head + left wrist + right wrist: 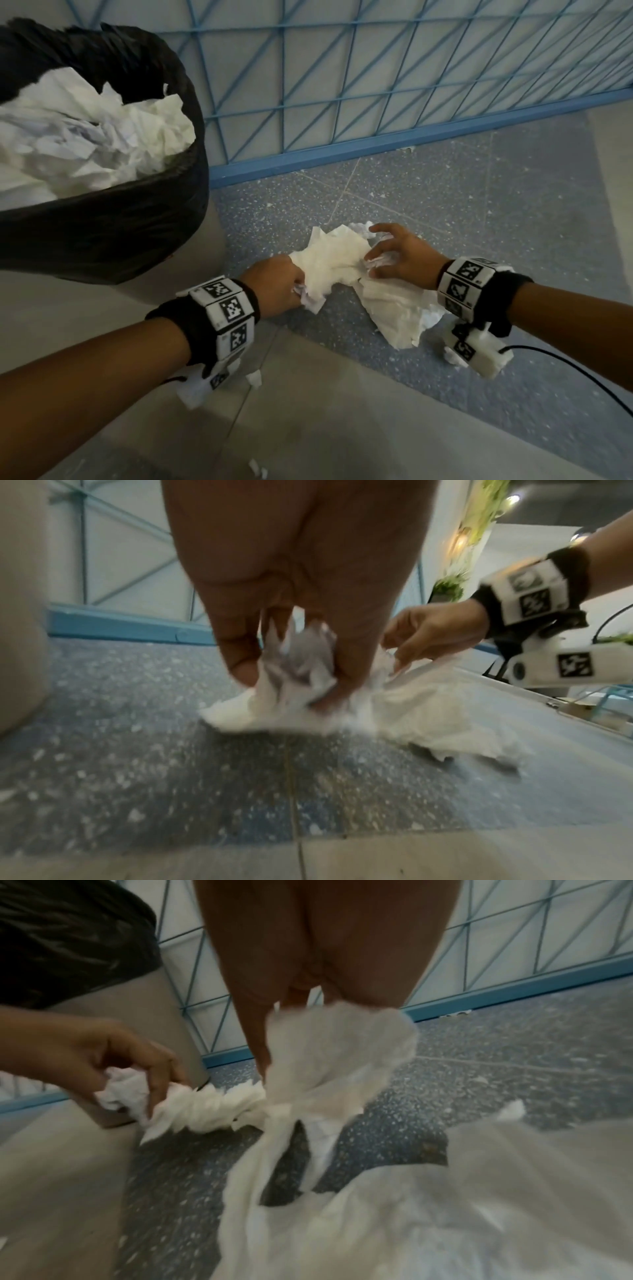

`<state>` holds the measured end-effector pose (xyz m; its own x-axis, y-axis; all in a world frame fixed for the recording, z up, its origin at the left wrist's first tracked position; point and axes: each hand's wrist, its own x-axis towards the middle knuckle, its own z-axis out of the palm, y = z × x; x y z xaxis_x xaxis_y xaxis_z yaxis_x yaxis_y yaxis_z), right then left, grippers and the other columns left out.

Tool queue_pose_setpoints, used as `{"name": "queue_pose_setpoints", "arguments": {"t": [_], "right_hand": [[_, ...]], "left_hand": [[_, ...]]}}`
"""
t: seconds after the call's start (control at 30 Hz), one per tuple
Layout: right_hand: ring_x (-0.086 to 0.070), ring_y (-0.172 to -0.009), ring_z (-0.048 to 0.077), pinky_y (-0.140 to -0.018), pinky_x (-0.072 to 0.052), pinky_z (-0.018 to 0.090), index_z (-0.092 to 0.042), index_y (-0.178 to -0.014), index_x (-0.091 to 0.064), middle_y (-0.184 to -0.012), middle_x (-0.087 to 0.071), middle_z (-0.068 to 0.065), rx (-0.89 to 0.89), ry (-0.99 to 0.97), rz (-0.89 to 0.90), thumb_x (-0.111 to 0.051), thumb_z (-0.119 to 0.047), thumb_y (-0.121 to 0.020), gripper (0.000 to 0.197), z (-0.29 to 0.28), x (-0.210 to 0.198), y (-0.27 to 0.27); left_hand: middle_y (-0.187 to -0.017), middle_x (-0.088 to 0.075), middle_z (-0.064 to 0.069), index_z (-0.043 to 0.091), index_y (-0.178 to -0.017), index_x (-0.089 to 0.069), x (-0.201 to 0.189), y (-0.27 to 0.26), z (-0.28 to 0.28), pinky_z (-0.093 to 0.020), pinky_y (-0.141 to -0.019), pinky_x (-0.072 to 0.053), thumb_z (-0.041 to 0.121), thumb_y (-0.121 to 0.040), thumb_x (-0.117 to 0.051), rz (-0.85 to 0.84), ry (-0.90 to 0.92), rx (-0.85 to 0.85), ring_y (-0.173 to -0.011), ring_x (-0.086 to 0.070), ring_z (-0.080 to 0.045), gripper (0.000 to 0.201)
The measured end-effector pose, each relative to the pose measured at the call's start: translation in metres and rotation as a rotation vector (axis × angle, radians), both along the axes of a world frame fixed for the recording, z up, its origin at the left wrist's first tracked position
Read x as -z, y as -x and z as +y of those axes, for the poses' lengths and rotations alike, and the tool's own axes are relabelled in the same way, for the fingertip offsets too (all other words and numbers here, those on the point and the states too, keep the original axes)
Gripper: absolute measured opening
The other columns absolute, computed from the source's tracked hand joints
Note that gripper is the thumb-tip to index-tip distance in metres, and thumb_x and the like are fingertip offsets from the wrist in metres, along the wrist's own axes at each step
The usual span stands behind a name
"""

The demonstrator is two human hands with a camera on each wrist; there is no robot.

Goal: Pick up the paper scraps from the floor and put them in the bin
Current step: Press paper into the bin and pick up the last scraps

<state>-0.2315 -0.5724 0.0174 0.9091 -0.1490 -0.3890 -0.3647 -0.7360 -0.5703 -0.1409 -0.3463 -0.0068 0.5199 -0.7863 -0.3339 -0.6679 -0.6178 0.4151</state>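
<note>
White crumpled paper scraps (334, 263) lie in a heap on the speckled blue floor. My left hand (277, 286) grips the left end of the heap, fingers curled round a wad of paper (294, 669). My right hand (394, 257) pinches the right end of the same heap (329, 1053), its thumb and fingers curled into the paper. A larger torn sheet (394, 313) spreads on the floor below my right wrist. The bin (102, 219), lined with a black bag and heaped with white paper (89, 137), stands at the upper left, close to my left hand.
A blue wire-grid fence (376, 85) with a blue base rail runs behind the scraps. Small paper bits (257, 469) lie on the grey tiles near my left forearm. A black cable (565, 370) trails from my right wrist camera.
</note>
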Motion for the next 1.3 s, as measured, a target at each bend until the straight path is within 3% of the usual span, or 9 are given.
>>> {"name": "queue_pose_setpoints", "arguments": {"t": [0.2,0.37,0.53,0.87,0.97,1.03,1.13,1.23,1.3], "right_hand": [[-0.014,-0.139,0.033,-0.116,-0.014,0.054,-0.028,-0.097,-0.073,-0.152,-0.027,-0.002,-0.174,0.334,-0.126,-0.076,-0.034,-0.07,0.027,0.014,0.004,-0.011],[0.001,-0.144,0.032,-0.117,0.003,0.053,-0.034,-0.104,-0.069,-0.157,-0.011,-0.008,-0.358,0.483,0.02,-0.069,-0.041,-0.075,0.029,0.04,0.006,-0.033],[-0.052,-0.119,0.028,-0.101,-0.043,0.033,-0.014,-0.113,-0.064,-0.13,-0.056,0.011,-0.389,0.486,0.275,-0.063,-0.023,-0.082,0.033,0.057,0.021,-0.045],[-0.06,-0.103,0.028,-0.085,-0.043,0.026,-0.005,-0.106,-0.067,-0.113,-0.067,0.015,-0.006,0.289,-0.193,-0.064,-0.016,-0.082,0.026,0.056,-0.054,-0.07],[-0.05,-0.064,0.007,-0.053,-0.035,0.004,-0.002,-0.096,-0.069,-0.07,-0.06,-0.002,0.162,0.197,-0.426,-0.069,-0.018,-0.079,0.024,0.059,-0.105,-0.083],[-0.045,-0.06,0.004,-0.049,-0.033,0.001,0.0,-0.091,-0.068,-0.06,-0.048,-0.011,0.221,0.137,-0.605,-0.07,-0.019,-0.076,0.025,0.072,-0.138,-0.091],[-0.051,-0.07,0.002,-0.061,-0.038,0.015,-0.014,-0.075,-0.065,-0.069,-0.054,-0.006,0.183,-0.01,-0.811,-0.059,-0.026,-0.066,0.016,0.107,-0.188,-0.101],[-0.058,-0.074,0.021,-0.068,-0.052,0.032,-0.035,-0.068,-0.047,-0.075,-0.057,0.005,0.12,-0.171,-0.986,-0.066,-0.022,-0.067,0.022,0.144,-0.218,-0.114],[-0.052,-0.074,0.026,-0.066,-0.048,0.036,-0.031,-0.078,-0.044,-0.081,-0.05,0.003,0.009,-0.267,-1.073,-0.065,-0.014,-0.071,0.028,0.17,-0.225,-0.123]], "left_hand": [[-0.122,-0.05,-0.011,0.009,-0.103,-0.07,-0.02,-0.007,0.015,-0.035,-0.099,-0.044,0.025,-0.081,-0.067,0.055,0.018,0.007,-0.111,-0.054,-0.025,0.028],[-0.13,-0.048,-0.011,0.009,-0.104,-0.069,-0.006,-0.023,0.005,-0.031,-0.104,-0.039,0.02,-0.08,-0.067,0.048,0.015,-0.079,-0.122,-0.049,-0.027,0.026],[-0.133,-0.053,-0.009,0.014,-0.112,-0.065,0.011,-0.01,0.006,-0.036,-0.101,-0.042,0.015,-0.091,-0.051,-0.028,-0.217,0.019,-0.122,-0.051,-0.03,0.026],[-0.12,-0.051,-0.012,0.014,-0.114,-0.064,-0.064,0.005,0.028,-0.033,-0.093,-0.043,0.01,-0.088,-0.054,-0.018,0.196,-0.095,-0.111,-0.053,-0.029,0.028],[-0.111,-0.059,-0.004,0.018,-0.103,-0.064,-0.121,0.004,0.049,-0.022,-0.085,-0.042,0.008,-0.084,-0.06,-0.119,0.485,-0.132,-0.102,-0.057,-0.018,0.022],[-0.097,-0.063,0.004,0.017,-0.096,-0.06,-0.166,0.002,0.068,-0.008,-0.071,-0.039,0.008,-0.081,-0.063,-0.162,0.639,-0.17,-0.087,-0.058,-0.002,0.017],[-0.077,-0.056,0.016,0.02,-0.092,-0.054,-0.23,-0.005,0.106,-0.005,-0.066,-0.04,0.028,-0.076,-0.065,-0.26,0.779,-0.238,-0.069,-0.054,0.009,0.02],[-0.086,-0.055,0.0,0.023,-0.094,-0.045,-0.271,-0.021,0.147,-0.032,-0.072,-0.045,0.049,-0.071,-0.055,-0.406,0.799,-0.296,-0.077,-0.056,-0.016,0.036],[-0.093,-0.048,-0.003,0.02,-0.099,-0.043,-0.278,-0.039,0.17,-0.029,-0.073,-0.04,0.045,-0.075,-0.056,-0.561,0.737,-0.34,-0.082,-0.047,-0.015,0.037]]}}
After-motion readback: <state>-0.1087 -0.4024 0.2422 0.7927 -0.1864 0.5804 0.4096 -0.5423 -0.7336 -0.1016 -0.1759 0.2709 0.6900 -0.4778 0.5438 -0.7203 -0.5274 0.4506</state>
